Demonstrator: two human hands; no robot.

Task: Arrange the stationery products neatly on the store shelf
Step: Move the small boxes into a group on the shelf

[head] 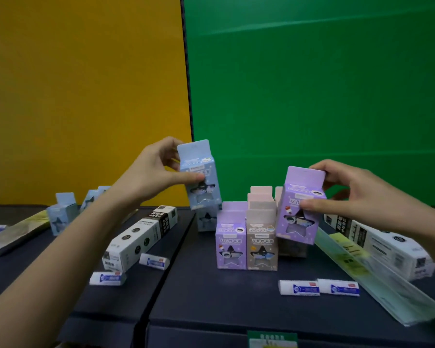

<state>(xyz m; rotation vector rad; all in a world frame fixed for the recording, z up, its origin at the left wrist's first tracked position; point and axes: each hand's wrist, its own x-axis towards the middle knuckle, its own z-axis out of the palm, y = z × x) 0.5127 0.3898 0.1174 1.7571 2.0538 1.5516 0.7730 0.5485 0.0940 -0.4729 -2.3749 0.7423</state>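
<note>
My left hand (156,172) grips a light blue carton (200,177) and holds it tilted in the air above another blue carton (206,221) that stands on the dark shelf (211,297). My right hand (352,194) grips a purple carton (299,209), also lifted and tilted, just right of a standing cluster. That cluster has a purple carton (230,244) and a beige carton (261,247) in front, with pink-topped cartons (260,197) behind them.
Long white-and-black boxes lie at the left (141,237) and the right (377,244). Several small white erasers (299,288) lie near the front edge. More blue cartons (62,214) stand far left. A clear flat pack (377,280) lies diagonally on the right. Yellow and green panels rise behind.
</note>
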